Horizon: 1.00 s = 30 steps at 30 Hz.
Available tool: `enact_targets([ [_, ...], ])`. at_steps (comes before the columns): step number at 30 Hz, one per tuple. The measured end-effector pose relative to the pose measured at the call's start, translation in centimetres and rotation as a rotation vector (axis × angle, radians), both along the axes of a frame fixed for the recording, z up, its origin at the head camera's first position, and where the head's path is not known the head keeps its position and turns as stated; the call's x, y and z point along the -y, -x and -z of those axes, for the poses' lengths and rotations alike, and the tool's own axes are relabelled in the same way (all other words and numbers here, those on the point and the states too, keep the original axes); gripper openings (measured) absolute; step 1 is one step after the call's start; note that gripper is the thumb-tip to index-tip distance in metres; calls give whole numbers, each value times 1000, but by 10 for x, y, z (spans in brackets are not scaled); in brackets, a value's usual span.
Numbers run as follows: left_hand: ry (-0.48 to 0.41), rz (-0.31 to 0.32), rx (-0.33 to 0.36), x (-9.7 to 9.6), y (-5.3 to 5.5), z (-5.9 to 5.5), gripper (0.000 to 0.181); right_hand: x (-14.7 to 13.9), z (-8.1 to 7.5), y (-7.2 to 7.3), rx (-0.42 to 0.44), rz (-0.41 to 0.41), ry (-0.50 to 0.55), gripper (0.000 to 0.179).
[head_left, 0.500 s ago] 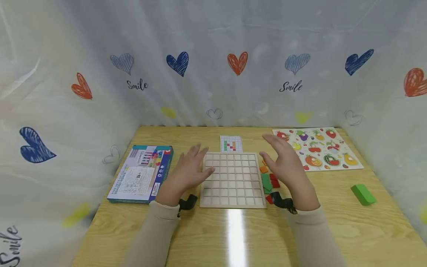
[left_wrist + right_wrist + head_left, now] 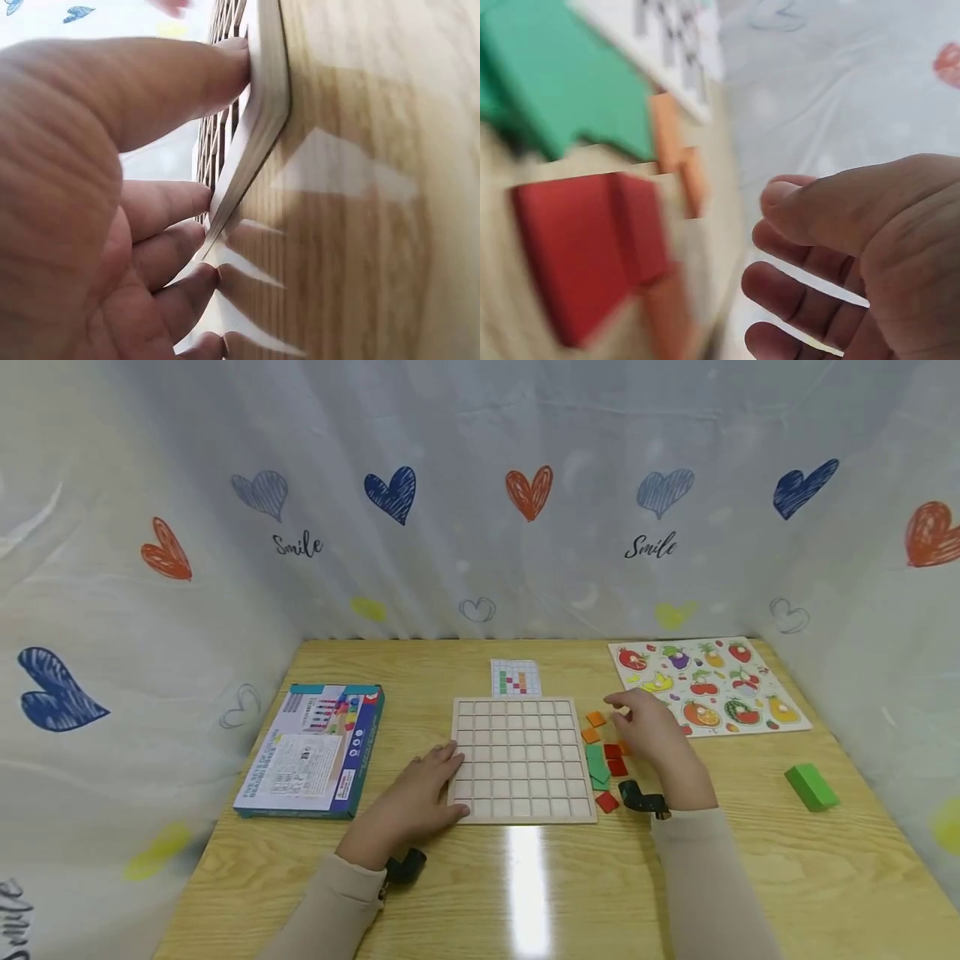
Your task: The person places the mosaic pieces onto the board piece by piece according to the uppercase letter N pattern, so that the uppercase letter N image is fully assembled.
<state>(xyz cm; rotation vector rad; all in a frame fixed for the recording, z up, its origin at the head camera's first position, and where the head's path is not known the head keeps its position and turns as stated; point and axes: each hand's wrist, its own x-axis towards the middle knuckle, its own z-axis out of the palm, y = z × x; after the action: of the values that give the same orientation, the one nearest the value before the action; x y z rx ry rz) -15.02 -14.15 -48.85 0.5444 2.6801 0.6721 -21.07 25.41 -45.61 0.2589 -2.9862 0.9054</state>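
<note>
A square wooden grid board (image 2: 523, 760) lies flat in the middle of the table. My left hand (image 2: 416, 802) rests at its left edge, fingers extended; in the left wrist view, the thumb (image 2: 187, 79) lies on the corner of the rim. Close to the right of the board lie loose orange tiles (image 2: 596, 719), green pieces (image 2: 597, 762) and red tiles (image 2: 607, 802). Over the right side of these tiles is my right hand (image 2: 660, 739), its fingers loosely bent with nothing between them in the right wrist view. Behind the board lies a small pattern card (image 2: 515, 678) with coloured squares.
A flat boxed set (image 2: 307, 752) lies on the left of the table. Back right is a fruit puzzle board (image 2: 705, 689), with a green block (image 2: 812, 787) nearer me. Printed curtains (image 2: 465, 560) hang behind the table and at both sides.
My left hand has come down from above the board to its left edge. The right hand has shifted slightly right and lower, its fingers now more bent, and more tiles show.
</note>
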Motion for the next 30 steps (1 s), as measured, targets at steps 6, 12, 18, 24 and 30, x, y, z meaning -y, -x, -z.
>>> enact_targets([
  [6,4,-6,-24,-4,1,1,84,-3,38,14,74,-31,19,40],
  [12,12,-11,-27,-3,3,5,85,3,45,15,26,-20,26,35],
  [18,6,-14,-25,-2,2,3,84,4,43,14,57,-14,31,30],
  [24,-3,-14,-16,-2,1,1,84,-2,36,10,185,24,111,26],
  [30,3,-15,-18,-2,1,1,84,-7,25,8,207,64,158,18],
])
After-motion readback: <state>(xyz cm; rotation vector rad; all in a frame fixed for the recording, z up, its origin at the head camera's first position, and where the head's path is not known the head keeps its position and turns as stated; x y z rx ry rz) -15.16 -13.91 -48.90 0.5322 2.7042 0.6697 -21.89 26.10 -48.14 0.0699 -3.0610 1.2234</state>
